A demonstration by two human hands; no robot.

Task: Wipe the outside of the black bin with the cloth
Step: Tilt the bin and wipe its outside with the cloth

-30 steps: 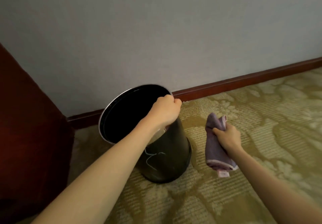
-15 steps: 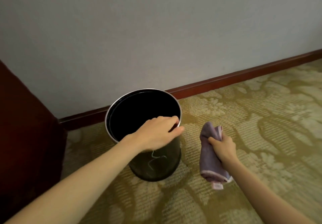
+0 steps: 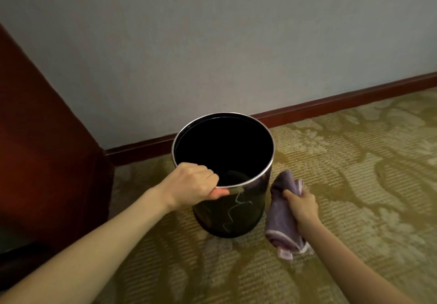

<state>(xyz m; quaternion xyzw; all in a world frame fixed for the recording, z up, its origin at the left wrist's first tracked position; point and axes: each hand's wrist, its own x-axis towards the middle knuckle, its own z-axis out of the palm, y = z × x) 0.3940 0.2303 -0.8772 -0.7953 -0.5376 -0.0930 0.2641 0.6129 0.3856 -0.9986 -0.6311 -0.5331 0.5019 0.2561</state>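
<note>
Standing upright on the patterned carpet (image 3: 354, 185) near the wall's baseboard (image 3: 331, 101), the black bin (image 3: 236, 211) is held at its near rim by the left hand (image 3: 191, 185), fingers curled over the edge into the opening. The right hand (image 3: 301, 205) grips the folded purple cloth (image 3: 282, 223) just beside the bin's right side, and I cannot tell if it touches. As I judge, pale streaks remain on the front, so most wiping is left.

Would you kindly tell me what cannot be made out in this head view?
Head view only:
- Far side of the black bin: hidden by its own body.
- Part of the cloth: covered by the right hand.
- Fingertips of the left hand: tucked behind its knuckles.
- Wooden furniture: cut off by the left edge.
</note>
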